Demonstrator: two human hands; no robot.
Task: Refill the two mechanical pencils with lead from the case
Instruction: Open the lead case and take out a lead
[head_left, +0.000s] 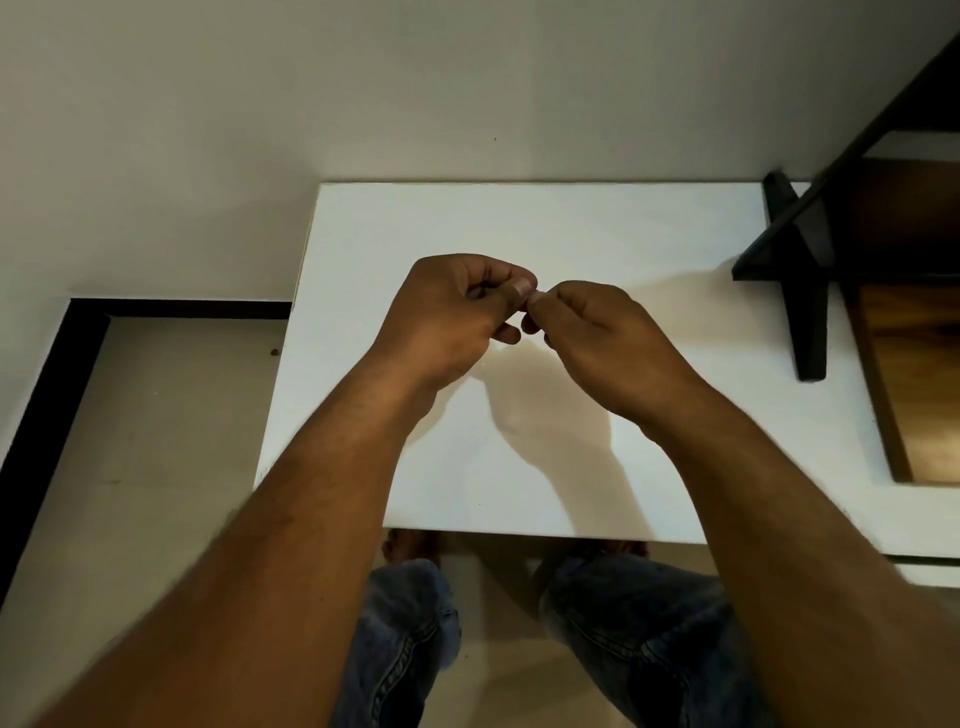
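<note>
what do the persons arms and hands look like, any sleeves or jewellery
Both forearms are bare up to the frame edge, with no sleeves in view. The left hand and right hand carry no gloves, and no rings, watch or bracelet show at the wrists. One short thumbnail is visible on the left hand. Below the table, blue jeans cover the knees.

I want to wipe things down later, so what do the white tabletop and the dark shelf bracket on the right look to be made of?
The white tabletop looks like laminated or painted board: smooth, semi-gloss, faintly mirroring the hands' shadows. The dark bracket looks like matte black painted wood, possibly metal; the picture leaves it open.
</note>
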